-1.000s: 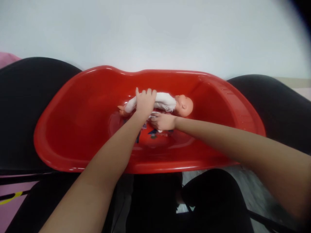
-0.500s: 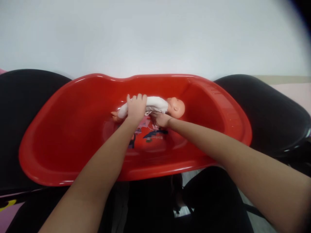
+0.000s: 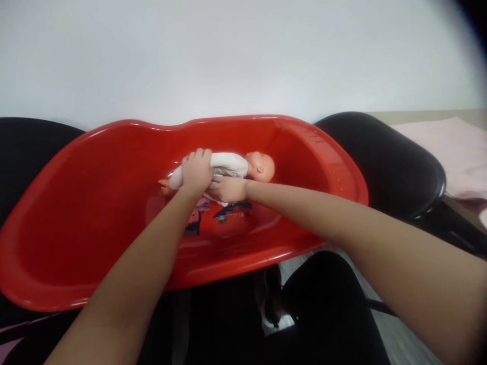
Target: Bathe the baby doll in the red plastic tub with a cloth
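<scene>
White wall fills the upper half of the view, plain and unmarked, behind a red plastic baby tub (image 3: 95, 213) that rests across two black chairs; at the middle of the tub lies a baby doll (image 3: 243, 166) in a white garment, stretched on its side along the far part of the basin, bare head (image 3: 264, 167) to the right and a bare foot (image 3: 164, 185) poking out to the left; the left hand (image 3: 196, 172) is wrapped over the doll's lower body, fingers curled across the white cloth and closed on it; the right hand (image 3: 228, 190) lies just beside it at the near side of the doll's trunk, fingers touching the garment, though whether they grip the cloth or only press it cannot be told; the two hands touch each other, both forearms reaching in over the near rim; under the hands a coloured cartoon print (image 3: 224, 213) shows on the tub floor; one black chair (image 3: 384, 162) carries the tub's right end, and another black chair (image 3: 26, 147) shows at the left; beyond the right chair lies a pale pink cloth (image 3: 452, 147); below the tub, between the forearms, dark clothing and a strip of grey floor (image 3: 399, 339) are seen.
</scene>
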### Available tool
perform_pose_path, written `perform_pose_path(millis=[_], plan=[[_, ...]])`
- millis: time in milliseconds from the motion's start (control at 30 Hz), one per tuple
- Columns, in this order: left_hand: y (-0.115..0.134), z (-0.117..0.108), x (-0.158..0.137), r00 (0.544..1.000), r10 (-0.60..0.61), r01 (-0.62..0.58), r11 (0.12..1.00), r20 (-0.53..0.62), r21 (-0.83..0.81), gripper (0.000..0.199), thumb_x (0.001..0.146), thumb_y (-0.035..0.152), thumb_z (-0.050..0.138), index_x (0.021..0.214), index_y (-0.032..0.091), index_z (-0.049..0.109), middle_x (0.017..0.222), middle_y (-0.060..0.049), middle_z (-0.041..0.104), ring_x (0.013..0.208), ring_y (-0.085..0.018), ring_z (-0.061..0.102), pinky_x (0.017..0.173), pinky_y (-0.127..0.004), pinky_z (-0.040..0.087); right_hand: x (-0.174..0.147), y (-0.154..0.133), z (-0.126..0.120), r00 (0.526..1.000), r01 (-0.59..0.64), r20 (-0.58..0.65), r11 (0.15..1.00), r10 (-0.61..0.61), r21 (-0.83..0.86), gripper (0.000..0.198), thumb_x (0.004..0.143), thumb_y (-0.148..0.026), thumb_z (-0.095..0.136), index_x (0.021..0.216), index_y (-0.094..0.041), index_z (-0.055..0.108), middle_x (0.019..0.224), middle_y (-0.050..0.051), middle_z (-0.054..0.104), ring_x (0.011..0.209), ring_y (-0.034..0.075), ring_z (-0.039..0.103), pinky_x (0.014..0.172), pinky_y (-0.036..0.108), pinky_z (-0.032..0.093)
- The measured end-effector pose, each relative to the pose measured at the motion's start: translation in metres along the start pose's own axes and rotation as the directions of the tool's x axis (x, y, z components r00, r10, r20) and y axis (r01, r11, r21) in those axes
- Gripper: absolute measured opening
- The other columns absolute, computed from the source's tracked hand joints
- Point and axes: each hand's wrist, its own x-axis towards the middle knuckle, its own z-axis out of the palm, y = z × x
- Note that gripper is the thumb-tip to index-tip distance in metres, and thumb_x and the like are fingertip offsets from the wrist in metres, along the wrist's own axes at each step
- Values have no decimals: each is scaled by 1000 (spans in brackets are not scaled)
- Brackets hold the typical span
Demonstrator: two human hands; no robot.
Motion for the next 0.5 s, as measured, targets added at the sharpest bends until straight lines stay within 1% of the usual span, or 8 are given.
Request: perform_pose_path(millis=[33,100,200,300,333,400,467,500], plan=[[-1,0,0,1000,-4,4,1000,14,-5,28,89,19,42,113,18,56,114,-15,60,108,-31,54,90,-44,41,3,5,2,998,-58,-7,997,58,-47,37,90,-9,42,121,-7,62,127,18,60,125,29,47,108,49,27],[-3,-1,1,1000,-3,3,1000,29,-7,28,90,21,41,113,17,56,114,-16,59,108,-32,54,89,-44,41,0,13,7,990,-140,-12,982,140,-128,37,92,-12,40,118,-4,64,129,18,59,127,29,46,112,46,24],[-3,-2,0,999,7,-7,1000,41,-5,29,91,23,42,116,16,55,116,-16,58,109,-32,53,89,-44,41,-26,13,17,988,-142,36,975,150,-173,36,92,-15,41,114,-3,67,130,17,59,132,28,42,116,43,19],[-3,-3,-1,999,21,-21,1000,49,-6,29,91,24,43,117,16,55,117,-16,58,109,-32,52,88,-43,40,-58,2,21,983,-112,130,983,131,-143,31,91,-17,45,102,-7,72,116,14,67,126,27,48,116,42,21],[-3,-3,-1,998,27,-27,1000,49,-5,29,91,24,43,116,16,55,116,-15,58,108,-32,53,88,-43,41,-67,-2,20,983,-103,137,986,121,-130,30,91,-18,45,101,-8,72,116,13,68,125,27,49,115,43,22],[-4,-2,-2,999,27,-27,1000,46,-1,29,91,24,43,116,16,55,115,-15,59,107,-32,53,86,-43,41,-80,-6,17,991,-86,93,990,97,-114,30,91,-16,46,107,-10,70,125,14,64,129,26,46,115,43,24],[-5,-2,-3,999,23,-23,1000,41,6,29,91,25,43,116,16,55,114,-15,59,105,-32,53,85,-43,41,-88,-5,11,996,-88,24,991,91,-101,36,91,-11,43,120,-10,64,140,14,53,137,23,38,115,42,24],[-6,-1,-3,999,23,-24,1000,42,7,29,91,25,43,116,17,55,114,-15,59,105,-32,53,85,-42,41,-91,-3,8,995,-98,6,992,99,-84,40,91,-8,42,126,-10,61,144,14,49,139,22,35,115,42,24]])
